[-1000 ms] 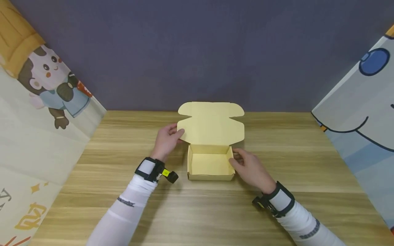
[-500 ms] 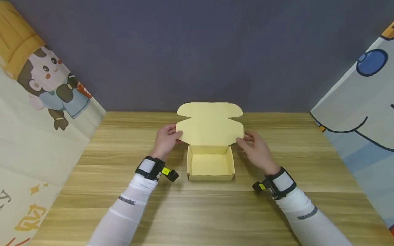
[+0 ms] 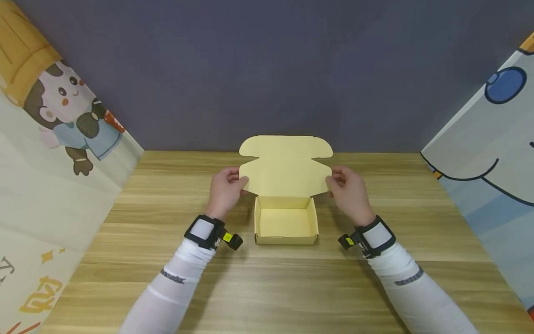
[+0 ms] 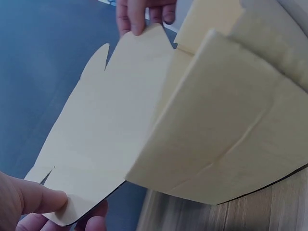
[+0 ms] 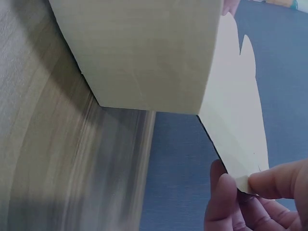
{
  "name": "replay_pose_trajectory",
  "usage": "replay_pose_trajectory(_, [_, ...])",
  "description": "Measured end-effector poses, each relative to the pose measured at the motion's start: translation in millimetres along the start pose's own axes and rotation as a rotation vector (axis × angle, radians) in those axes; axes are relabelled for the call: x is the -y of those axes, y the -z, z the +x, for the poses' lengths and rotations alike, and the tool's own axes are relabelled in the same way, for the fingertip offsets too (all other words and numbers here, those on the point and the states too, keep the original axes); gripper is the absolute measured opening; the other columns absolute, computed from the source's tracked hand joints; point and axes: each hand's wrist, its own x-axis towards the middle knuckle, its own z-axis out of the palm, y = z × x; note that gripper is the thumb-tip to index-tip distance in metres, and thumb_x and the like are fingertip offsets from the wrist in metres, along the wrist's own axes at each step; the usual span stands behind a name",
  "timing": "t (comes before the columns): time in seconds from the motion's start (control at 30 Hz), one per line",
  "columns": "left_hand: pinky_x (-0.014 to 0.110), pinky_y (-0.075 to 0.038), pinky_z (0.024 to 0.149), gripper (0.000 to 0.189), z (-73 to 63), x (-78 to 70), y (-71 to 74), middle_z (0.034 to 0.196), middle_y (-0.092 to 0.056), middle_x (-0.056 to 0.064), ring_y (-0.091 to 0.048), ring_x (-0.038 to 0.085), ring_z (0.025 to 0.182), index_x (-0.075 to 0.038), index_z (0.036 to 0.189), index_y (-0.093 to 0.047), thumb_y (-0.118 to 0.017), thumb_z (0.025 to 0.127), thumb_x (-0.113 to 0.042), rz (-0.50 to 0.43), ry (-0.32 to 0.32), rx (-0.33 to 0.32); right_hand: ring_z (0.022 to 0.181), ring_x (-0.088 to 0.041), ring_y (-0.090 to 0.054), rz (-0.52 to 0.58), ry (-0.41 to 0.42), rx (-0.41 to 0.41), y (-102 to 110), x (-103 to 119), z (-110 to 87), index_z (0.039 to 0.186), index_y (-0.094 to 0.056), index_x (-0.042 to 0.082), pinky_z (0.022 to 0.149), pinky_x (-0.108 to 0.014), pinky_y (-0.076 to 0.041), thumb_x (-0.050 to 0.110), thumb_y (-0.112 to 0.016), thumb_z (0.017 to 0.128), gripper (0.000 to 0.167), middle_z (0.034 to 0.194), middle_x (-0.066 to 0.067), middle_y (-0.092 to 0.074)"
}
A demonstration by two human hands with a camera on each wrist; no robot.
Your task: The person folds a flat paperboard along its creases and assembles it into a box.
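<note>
We see right hand (image 3: 351, 195) shifted from box (image 3: 286, 240) to lid (image 3: 285, 177); fingers (image 5: 280, 180) pinch one side, left hand (image 3: 224, 191) pinches other; lid likely steadier.

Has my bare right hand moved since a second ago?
Yes. Your right hand moved forward, nearer the back edge of the brown wooden table, from the right wall of the yellow cardboard box to its open lid.

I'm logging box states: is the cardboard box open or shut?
Open: the lid is folded back from the box; the head view looks inside.
</note>
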Motion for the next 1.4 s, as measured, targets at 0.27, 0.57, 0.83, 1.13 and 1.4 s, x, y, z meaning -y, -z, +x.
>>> replay_pose_trajectory(0.27, [0.034, -0.062, 0.070, 0.025, -11.6, -4.5, -2.8, 0.108, -0.074, 0.017, -0.071, 0.027, 0.085, 0.004, 0.120, -0.071, -0.075, 0.097, -0.005, 0.144, -0.169, -0.041, 0.085, -0.033, -0.072, -0.127, 0.106, -0.070, -5.5, 14.0, -5.6, 0.127, -0.069, -0.008, 0.072, -0.016, -0.050, 0.004, -0.065, 0.102, 0.028, 0.104, -0.022, -0.074])
replay_pose_trajectory(0.57, [0.035, -0.061, 0.069, 0.018, -24.6, -4.3, -12.7, 0.106, -0.076, 0.011, -0.073, 0.023, 0.081, -0.001, 0.115, -0.074, -0.075, 0.097, -0.005, 0.203, -0.311, -0.087, 0.086, -0.029, -0.073, -0.117, 0.136, -0.073, -13.9, 23.4, -15.8, 0.127, -0.070, -0.004, 0.073, -0.022, -0.056, 0.005, -0.068, 0.101, 0.027, 0.107, -0.018, -0.076])
replay_pose_trajectory(0.83, [0.035, -0.063, 0.070, 0.018, -37.2, -0.2, -24.6, 0.107, -0.077, 0.013, -0.075, 0.022, 0.079, 0.000, 0.114, -0.075, -0.075, 0.097, -0.003, 0.234, -0.409, -0.110, 0.082, -0.027, -0.074, -0.150, 0.191, -0.115, -21.2, 26.9, -25.5, 0.124, -0.070, -0.003, 0.068, -0.029, -0.058, 0.005, -0.071, 0.100, 0.026, 0.108, -0.018, -0.078])
replay_pose_trajectory(1.13, [0.031, -0.063, 0.068, 0.023, -48.7, 7.5, -35.7, 0.105, -0.077, 0.016, -0.076, 0.022, 0.078, 0.003, 0.112, -0.073, -0.083, 0.091, -0.001, 0.291, -0.536, -0.176, 0.074, -0.022, -0.074, -0.173, 0.281, -0.166, -30.8, 22.4, -38.1, 0.123, -0.069, 0.000, 0.062, -0.040, -0.060, 0.002, -0.074, 0.096, 0.027, 0.111, -0.017, -0.078])
replay_pose_trajectory(1.4, [0.033, -0.064, 0.068, 0.025, -53.0, 15.4, -40.2, 0.103, -0.076, 0.015, -0.076, 0.025, 0.080, 0.004, 0.109, -0.073, -0.085, 0.087, 0.001, 0.288, -0.598, -0.216, 0.074, -0.022, -0.075, -0.150, 0.353, -0.200, -36.9, 17.0, -45.9, 0.118, -0.068, -0.002, 0.060, -0.042, -0.062, 0.000, -0.076, 0.093, 0.027, 0.112, -0.019, -0.077])
